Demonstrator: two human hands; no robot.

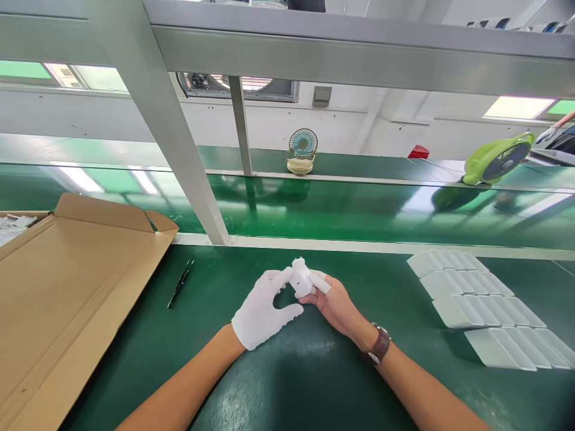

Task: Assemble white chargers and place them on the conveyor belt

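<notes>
**One white plastic part in hand, stacks waiting on the right**

Both hands pinch one small white plastic part (300, 278) above the green bench (287, 383): gloved left hand (263, 311) closed on its left side, bare right hand (335, 302) with finger cots gripping the right. Looks mid-job to me. Four rows of white trays (483, 311) sit right; one pair of tweezers (180, 282) and one cardboard box (67, 287) left. Two desk fans behind.

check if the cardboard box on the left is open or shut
Open: the cardboard box has its flap folded up and back at the far end, baring the brown inside.
</notes>
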